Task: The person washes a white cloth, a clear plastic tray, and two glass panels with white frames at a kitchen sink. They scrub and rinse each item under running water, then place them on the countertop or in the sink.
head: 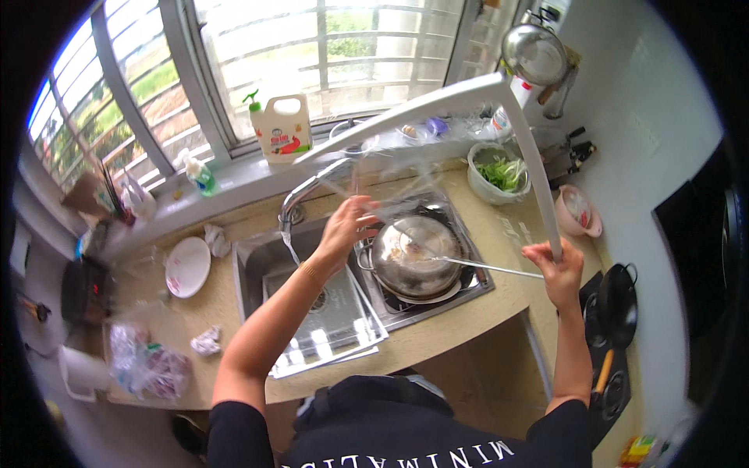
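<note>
A clear panel with a thick white rim, like a refrigerator shelf, is held tilted above the sink. My right hand grips its near right corner. My left hand is at the panel's near edge, fingers curled about it; the fingertips are blurred. Below lies a round steel pot with its lid, over the right basin. More clear panels with white edges rest over the left sink basin, under the steel faucet. A band is around my left wrist.
A green-pump jug and a spray bottle stand on the windowsill. Behind the panel is a bowl of leafy greens. A white plate and plastic bags lie left; a black wok sits on the stove right.
</note>
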`<state>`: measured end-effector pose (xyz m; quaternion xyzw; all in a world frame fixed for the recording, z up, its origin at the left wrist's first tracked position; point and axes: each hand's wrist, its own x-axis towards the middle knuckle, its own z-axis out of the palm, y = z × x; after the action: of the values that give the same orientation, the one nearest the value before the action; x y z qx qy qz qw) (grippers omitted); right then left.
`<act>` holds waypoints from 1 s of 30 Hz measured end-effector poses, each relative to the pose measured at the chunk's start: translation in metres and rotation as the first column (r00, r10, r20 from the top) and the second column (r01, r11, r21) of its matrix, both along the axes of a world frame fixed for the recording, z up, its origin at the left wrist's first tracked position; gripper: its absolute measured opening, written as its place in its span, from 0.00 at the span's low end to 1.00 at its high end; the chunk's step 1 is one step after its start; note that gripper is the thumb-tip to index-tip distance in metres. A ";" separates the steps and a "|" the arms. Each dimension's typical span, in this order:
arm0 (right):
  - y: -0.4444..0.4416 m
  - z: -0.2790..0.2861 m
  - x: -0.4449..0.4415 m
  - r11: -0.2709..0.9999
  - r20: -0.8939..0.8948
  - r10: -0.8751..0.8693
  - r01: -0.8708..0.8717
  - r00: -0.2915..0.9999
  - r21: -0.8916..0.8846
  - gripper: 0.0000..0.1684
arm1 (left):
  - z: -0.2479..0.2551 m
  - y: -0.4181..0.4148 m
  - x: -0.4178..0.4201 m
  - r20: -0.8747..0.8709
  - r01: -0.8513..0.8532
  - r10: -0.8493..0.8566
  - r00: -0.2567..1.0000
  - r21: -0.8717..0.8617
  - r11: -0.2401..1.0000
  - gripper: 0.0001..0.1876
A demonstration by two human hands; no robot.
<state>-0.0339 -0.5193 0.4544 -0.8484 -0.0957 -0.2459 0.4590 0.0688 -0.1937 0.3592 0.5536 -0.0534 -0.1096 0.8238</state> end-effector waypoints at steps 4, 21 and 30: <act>-0.028 -0.003 -0.005 0.966 0.073 -0.170 0.181 0.983 -0.187 0.04 | -0.016 -0.055 0.041 -0.278 0.156 -0.172 0.945 -0.078 0.985 0.25; -0.110 -0.151 0.113 0.533 0.277 -0.308 0.406 0.910 -0.742 0.02 | -0.072 0.075 -0.123 0.228 -0.198 -0.169 0.959 0.964 0.178 0.21; -0.089 -0.203 0.146 0.508 0.190 -0.382 0.377 0.905 -0.774 0.04 | -0.110 0.158 -0.268 -0.042 0.214 0.521 0.853 0.937 -0.276 0.25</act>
<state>0.1123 -0.6086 0.2514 -0.9626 -0.0060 -0.2690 -0.0325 -0.1990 -0.0355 0.2490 0.9368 0.3256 -0.1183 0.0490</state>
